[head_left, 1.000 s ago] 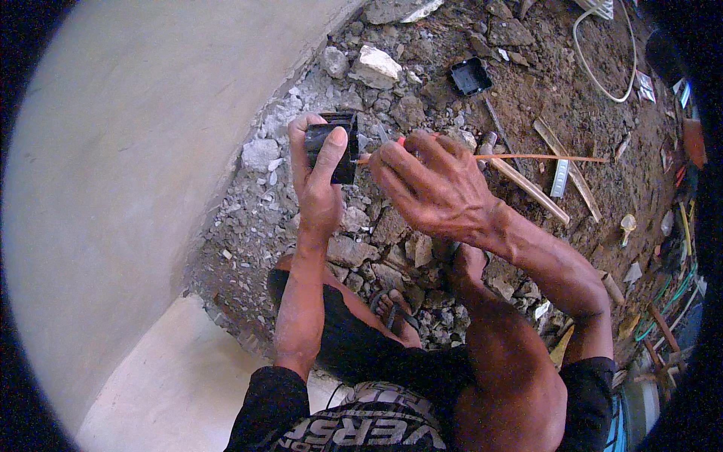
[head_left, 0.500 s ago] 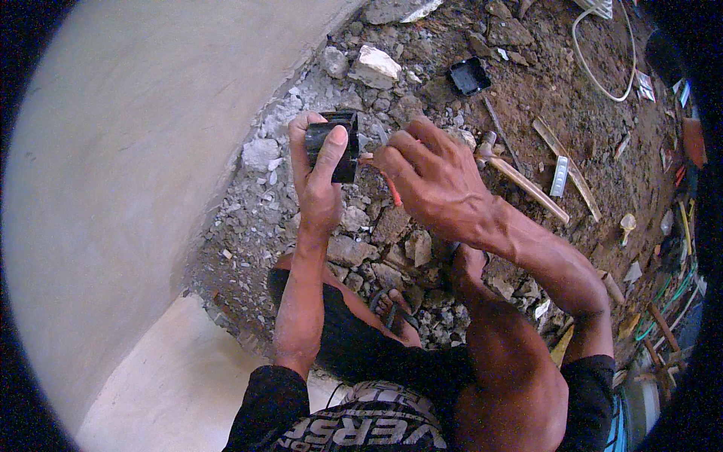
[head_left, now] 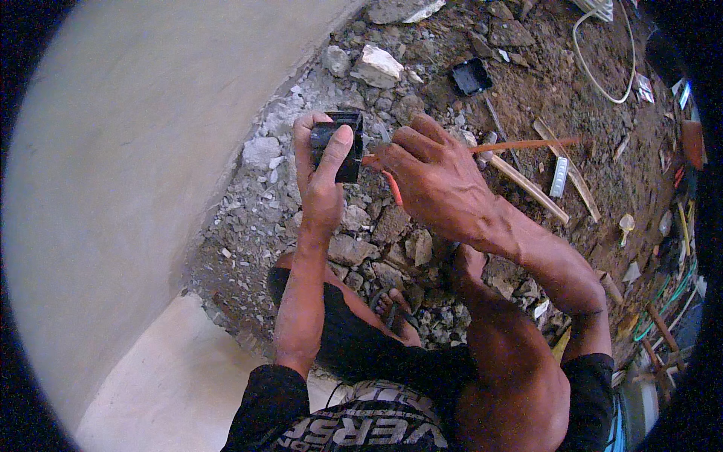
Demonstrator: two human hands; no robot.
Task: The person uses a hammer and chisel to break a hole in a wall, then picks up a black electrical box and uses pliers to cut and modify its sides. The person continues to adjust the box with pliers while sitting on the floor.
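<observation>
My left hand [head_left: 324,188] grips a black square electrical box [head_left: 347,162], thumb across its near side and fingers behind it. Close to the box's right side, my right hand [head_left: 440,177] is closed, with its knuckles up. A curved red piece [head_left: 394,188] sticks out below the right fingers, and a short orange tip points from them toward the box. Whether these belong to one tool is hidden by the hand. A blurred, thin orange-brown streak [head_left: 520,145] stretches rightward from behind the right hand.
Rubble and broken stones cover the ground beside a plastered wall [head_left: 151,135]. A second black box [head_left: 471,77] lies beyond my hands. To the right are a hammer [head_left: 531,184], a wooden strip [head_left: 568,169], a metal plate [head_left: 559,177] and a looped pale cable [head_left: 576,53].
A blurred orange-brown streak now shows to the right of my right hand. The box and my left hand have shifted slightly right; my right hand is nearly where it was.
</observation>
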